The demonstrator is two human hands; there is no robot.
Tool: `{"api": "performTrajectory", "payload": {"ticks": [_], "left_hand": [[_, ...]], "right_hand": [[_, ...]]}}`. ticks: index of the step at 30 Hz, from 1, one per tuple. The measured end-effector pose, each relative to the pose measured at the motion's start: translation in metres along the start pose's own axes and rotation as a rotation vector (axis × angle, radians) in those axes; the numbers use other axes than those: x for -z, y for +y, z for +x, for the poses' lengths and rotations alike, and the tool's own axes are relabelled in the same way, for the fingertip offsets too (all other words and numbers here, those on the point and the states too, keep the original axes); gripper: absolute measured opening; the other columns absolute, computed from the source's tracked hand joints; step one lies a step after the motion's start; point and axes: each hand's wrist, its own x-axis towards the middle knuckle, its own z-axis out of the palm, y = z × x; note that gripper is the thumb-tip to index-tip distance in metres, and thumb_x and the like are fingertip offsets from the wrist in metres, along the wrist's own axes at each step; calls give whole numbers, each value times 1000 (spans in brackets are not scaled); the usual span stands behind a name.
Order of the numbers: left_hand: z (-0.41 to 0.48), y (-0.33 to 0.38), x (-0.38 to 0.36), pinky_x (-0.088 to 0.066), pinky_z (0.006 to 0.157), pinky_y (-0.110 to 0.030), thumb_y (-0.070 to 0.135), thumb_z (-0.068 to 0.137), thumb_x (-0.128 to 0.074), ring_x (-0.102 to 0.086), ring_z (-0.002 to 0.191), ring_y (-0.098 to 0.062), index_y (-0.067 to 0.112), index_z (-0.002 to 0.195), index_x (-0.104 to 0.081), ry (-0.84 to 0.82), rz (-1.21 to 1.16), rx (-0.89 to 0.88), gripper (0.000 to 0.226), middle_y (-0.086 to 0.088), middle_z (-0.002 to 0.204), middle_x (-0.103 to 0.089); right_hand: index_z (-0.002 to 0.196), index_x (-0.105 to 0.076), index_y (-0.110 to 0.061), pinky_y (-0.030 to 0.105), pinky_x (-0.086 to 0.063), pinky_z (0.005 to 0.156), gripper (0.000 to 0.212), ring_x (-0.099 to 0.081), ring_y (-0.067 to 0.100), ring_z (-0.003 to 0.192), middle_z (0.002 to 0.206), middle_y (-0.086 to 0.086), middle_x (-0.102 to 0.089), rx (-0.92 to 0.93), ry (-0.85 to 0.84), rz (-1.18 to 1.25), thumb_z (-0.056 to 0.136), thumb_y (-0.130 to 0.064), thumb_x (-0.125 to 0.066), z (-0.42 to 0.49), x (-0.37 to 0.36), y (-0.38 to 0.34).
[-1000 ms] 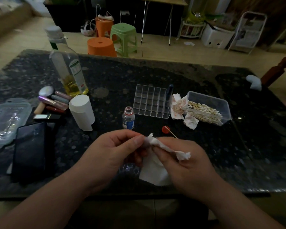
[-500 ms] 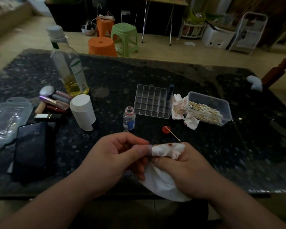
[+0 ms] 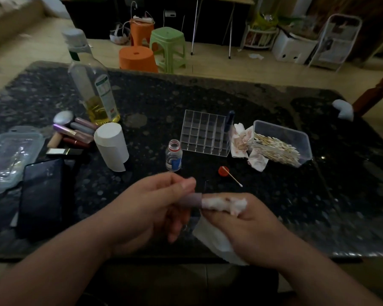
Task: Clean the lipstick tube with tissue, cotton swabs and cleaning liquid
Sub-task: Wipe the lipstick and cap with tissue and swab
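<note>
both hands work just above the near edge of the dark stone table (image 3: 296, 206); the wrists cross that edge. bare tabletop lies to the right of the right hand, along the far side, and in a narrow strip between the hands and the small bottle. the left side is crowded.

the left hand (image 3: 150, 208) pinches one mauve lipstick tube (image 3: 191, 199) between thumb and fingers, the tube lying level and pointing right. the right hand (image 3: 248, 230) is curled around one tissue (image 3: 223, 204), its stained wad wrapped over the tube's right end and a loose tail hanging below the palm.

counted: one open small bottle (image 3: 174, 155), one red cap (image 3: 223, 171) with one loose cotton swab (image 3: 233, 180) touching it, one clear organizer (image 3: 205, 132), one swab box (image 3: 283, 133), a heap of used tissues (image 3: 241, 140) between those two, one tissue roll (image 3: 111, 146), one tall oil bottle (image 3: 93, 85), one phone (image 3: 42, 191), three stools (image 3: 168, 47) beyond the far edge.

half a second ago the tube was nearly hidden between the hands; now its mauve barrel shows, and the wad sits farther right. a second ago the tissue was loose and showed no stain.
</note>
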Motion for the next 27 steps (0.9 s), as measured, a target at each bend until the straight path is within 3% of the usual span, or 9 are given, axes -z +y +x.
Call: {"api": "performTrajectory", "payload": {"ticks": [3, 6, 10, 13, 15, 19, 23, 26, 27], "left_hand": [[-4, 0, -2, -44, 42, -30, 44, 85, -63, -52, 49, -20, 0, 98, -65, -53, -52, 47, 47, -14, 66, -59], [-3, -3, -4, -48, 43, -31, 30, 81, -66, -55, 49, -20, -2, 93, -68, 19, -73, -66, 34, -14, 66, -62], [-4, -9, -2, -59, 61, -36, 20, 77, -70, -69, 64, -23, 15, 89, -74, 111, 56, -260, 13, -13, 81, -75], [-9, -13, 3, -60, 73, -22, 27, 77, -71, -74, 82, -9, 32, 93, -72, 185, 545, -567, 17, 10, 94, -75], [-11, -13, 8, -58, 78, -19, 31, 79, -70, -72, 91, -4, 39, 100, -68, 176, 774, -708, 22, 20, 102, -72], [-11, -4, 5, -59, 54, -33, 35, 71, -75, -71, 63, -19, 31, 107, -62, 124, 373, -357, 38, -2, 86, -73], [-9, 3, -4, -46, 39, -29, 52, 78, -64, -54, 46, -24, 12, 85, -67, -20, 38, -8, 41, -14, 69, -64], [-9, 2, -10, -45, 36, -27, 41, 81, -65, -52, 44, -20, 10, 81, -68, -7, -8, -31, 30, -13, 66, -62], [-9, 2, -10, -46, 38, -28, 35, 80, -66, -54, 44, -20, 11, 79, -68, 14, -16, -70, 24, -13, 66, -63]], "right_hand": [[132, -64, -17, 50, -55, 90, 39, -71, 29, 103, 117, -1, -73, 192, -46, -207, 103, 1, -46, -1, -2, 2], [126, -67, -15, 42, -57, 78, 34, -72, 19, 87, 101, -2, -75, 221, -22, -207, 104, -2, -45, 3, -6, 1], [113, -73, -8, 28, -53, 93, 32, -71, 16, 102, 103, 2, -77, -54, -9, 251, 100, 4, -47, 4, -11, -2], [106, -76, -5, 41, -54, 94, 29, -73, 28, 100, 104, 16, -77, -466, 54, 600, 80, 1, -66, 5, -5, 5], [106, -75, 1, 45, -53, 93, 39, -72, 35, 99, 104, 23, -75, -553, 41, 710, 67, -1, -72, 5, -2, 5], [113, -76, -19, 44, -49, 103, 29, -71, 22, 107, 108, 4, -77, -261, 26, 281, 88, -8, -64, 3, -4, 4], [129, -65, -29, 55, -54, 74, 39, -66, 44, 81, 93, 18, -73, 156, -29, -95, 104, -5, -46, 0, -15, 4], [113, -67, -29, 24, -49, 63, 38, -63, 9, 65, 86, -16, -67, 287, -22, -283, 100, 4, -50, 1, -12, 5], [105, -67, -26, 25, -48, 62, 36, -62, 10, 65, 82, -14, -66, 277, -16, -248, 100, 5, -49, 2, -15, 3]]}}
